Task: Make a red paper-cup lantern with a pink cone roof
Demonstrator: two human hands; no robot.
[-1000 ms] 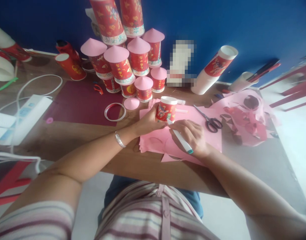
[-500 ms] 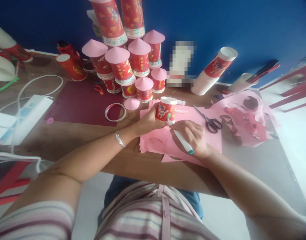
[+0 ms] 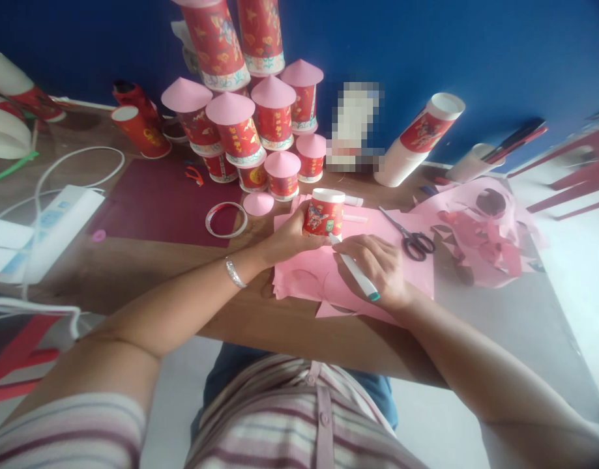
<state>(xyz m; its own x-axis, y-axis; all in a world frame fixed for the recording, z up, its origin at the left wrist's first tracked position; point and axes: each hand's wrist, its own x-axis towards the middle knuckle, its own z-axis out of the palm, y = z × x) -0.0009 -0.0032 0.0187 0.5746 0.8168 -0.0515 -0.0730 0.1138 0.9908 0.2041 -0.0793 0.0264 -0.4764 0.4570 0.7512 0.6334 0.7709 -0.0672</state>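
My left hand (image 3: 287, 236) grips a small red printed paper cup (image 3: 323, 212) that stands upside down on a pink paper sheet (image 3: 401, 267). A silver bracelet (image 3: 233, 272) is on that wrist. My right hand (image 3: 377, 264) is closed round a white pen with a green end (image 3: 358, 277). The pen's tip rests against the foot of the cup, on the pink sheet. Faint circle outlines show on the paper below my left hand.
Several red cups topped with pink paper cones (image 3: 240, 127) are stacked behind. A loose pink cone (image 3: 258, 203) and a cut cup rim ring (image 3: 225, 219) lie nearby. Scissors (image 3: 412, 236) rest on the paper, pink scraps (image 3: 480, 234) at right, a power strip (image 3: 49, 228) at left.
The cup has shifted very slightly to the left under my left hand. Both hands otherwise stay where they were.
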